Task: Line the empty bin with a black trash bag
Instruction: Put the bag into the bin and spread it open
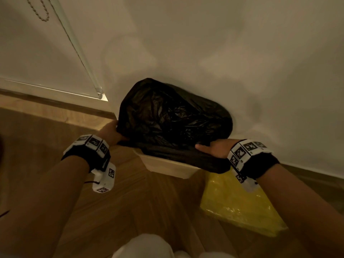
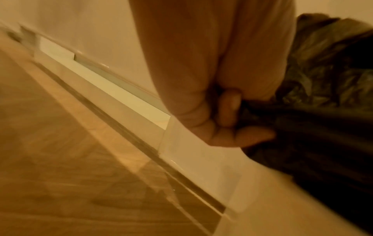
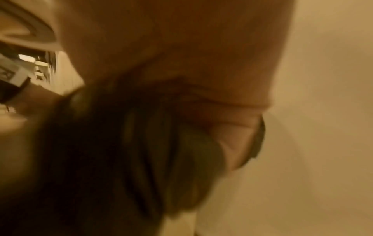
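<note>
The bag (image 1: 173,118) was draped over the cream bin (image 1: 167,165) against the wall, its bunched hem held stretched from nine to three o'clock: clenched by the left hand (image 1: 111,132) at nine, gripped by the right hand (image 1: 214,148) at four.

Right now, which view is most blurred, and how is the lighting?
Right wrist view: most blurred, the black trash bag smeared. Left wrist view: softer blur, fingers on the bag readable. Head view: sharpest, though dim and warm, with edges bent by the wide lens.
</note>
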